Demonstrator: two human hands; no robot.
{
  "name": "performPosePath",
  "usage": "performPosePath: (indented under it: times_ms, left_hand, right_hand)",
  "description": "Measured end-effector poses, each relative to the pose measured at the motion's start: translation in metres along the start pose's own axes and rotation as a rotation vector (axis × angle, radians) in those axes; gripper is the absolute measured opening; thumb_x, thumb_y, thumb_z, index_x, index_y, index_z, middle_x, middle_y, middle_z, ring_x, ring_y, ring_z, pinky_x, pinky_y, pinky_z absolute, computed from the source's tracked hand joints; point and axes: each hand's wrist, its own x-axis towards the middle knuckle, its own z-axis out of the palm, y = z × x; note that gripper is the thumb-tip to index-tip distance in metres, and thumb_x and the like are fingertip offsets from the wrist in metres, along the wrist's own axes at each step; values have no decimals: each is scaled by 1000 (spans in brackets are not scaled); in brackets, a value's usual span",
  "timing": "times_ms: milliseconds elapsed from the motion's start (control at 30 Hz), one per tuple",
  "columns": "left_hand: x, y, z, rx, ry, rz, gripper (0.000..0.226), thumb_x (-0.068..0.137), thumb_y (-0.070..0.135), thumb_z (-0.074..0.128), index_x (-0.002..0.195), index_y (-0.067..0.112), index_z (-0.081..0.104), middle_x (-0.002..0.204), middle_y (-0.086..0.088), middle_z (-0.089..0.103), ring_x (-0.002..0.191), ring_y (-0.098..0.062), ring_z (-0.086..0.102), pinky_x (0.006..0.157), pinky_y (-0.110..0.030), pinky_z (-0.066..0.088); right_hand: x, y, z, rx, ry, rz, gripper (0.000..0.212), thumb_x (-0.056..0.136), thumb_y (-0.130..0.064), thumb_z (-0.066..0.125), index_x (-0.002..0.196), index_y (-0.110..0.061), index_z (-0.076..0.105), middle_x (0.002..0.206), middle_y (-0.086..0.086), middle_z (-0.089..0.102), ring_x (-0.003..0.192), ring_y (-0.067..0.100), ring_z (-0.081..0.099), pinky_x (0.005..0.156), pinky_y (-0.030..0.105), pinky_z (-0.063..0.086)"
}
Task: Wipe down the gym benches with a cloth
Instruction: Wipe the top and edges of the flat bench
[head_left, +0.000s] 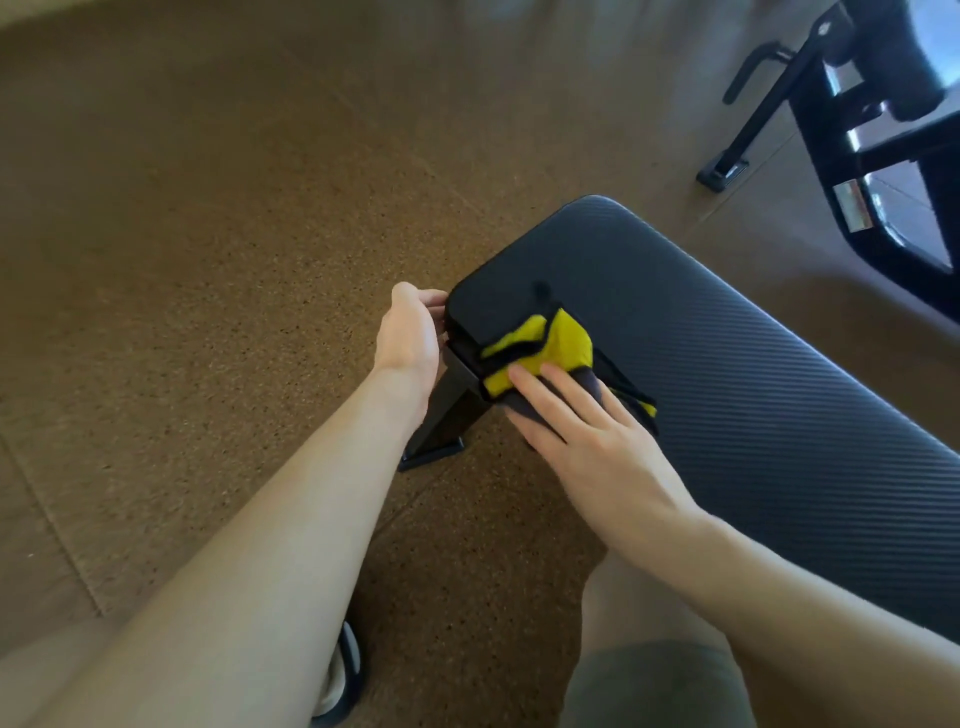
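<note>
We press flat right hand (587, 431) on yellow cloth (545, 345) at bench (727, 332) near-left corner | left hand (410, 332) curls round bench end | risk: bunched cloth slides off edge.

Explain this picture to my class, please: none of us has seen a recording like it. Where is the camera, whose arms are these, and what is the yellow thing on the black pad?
There is no machine here. The single picture comes from a wide-angle camera worn on a person's head, looking down, so the two bare arms reaching into the view are that person's own.

The long black padded thing is a gym bench, standing on a brown speckled floor. On its near end lies a yellow cloth with dark edging, partly draped over the pad's edge.

The right hand lies on the cloth with its fingers fairly straight, pressing it to the pad, as one does when wiping. The left hand has its fingers curled round the end corner of the bench, seemingly to steady it.

At top right stands other black gym equipment, blurred, so I cannot say what kind.
</note>
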Motion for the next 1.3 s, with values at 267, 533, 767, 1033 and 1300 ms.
performPosePath:
  times_ms: [267,533,767,1033,1300]
  left_hand:
    - [5,0,-5,4,-6,-22,44,102,26,28,112,11,68,105,-9,74,103,-21,69,102,-39,52]
    - [0,7,-4,-49,35,-82,44,100,33,30,119,14,65,113,-10,71,106,-24,66,101,-43,52]
    - [5,0,-5,-5,56,-70,46,100,26,26,112,6,66,106,-11,74,105,-23,68,99,-44,56]
    - [12,0,3,-156,73,-185,43,104,39,29,106,15,65,99,-10,71,88,-22,67,71,-32,54]
    - [19,-16,26,8,120,-150,68,82,65,27,124,22,59,128,-3,63,117,-23,56,103,-43,41]
  right_hand:
    - [31,11,4,38,40,-50,68,91,-9,71,155,-15,47,169,11,29,157,33,24,125,52,22]
    - [104,-14,-7,85,-40,47,69,95,-10,56,160,-17,36,173,10,17,159,34,13,127,52,15]
    - [5,2,7,-37,-2,-57,58,93,-9,45,151,-9,52,167,12,34,155,36,28,125,55,23]
    - [143,14,7,85,11,-71,42,103,-37,40,135,-24,64,150,4,56,144,28,46,117,47,34]
    - [193,92,0,195,-74,296,51,109,-47,26,104,-21,70,118,8,66,122,31,54,109,45,32]
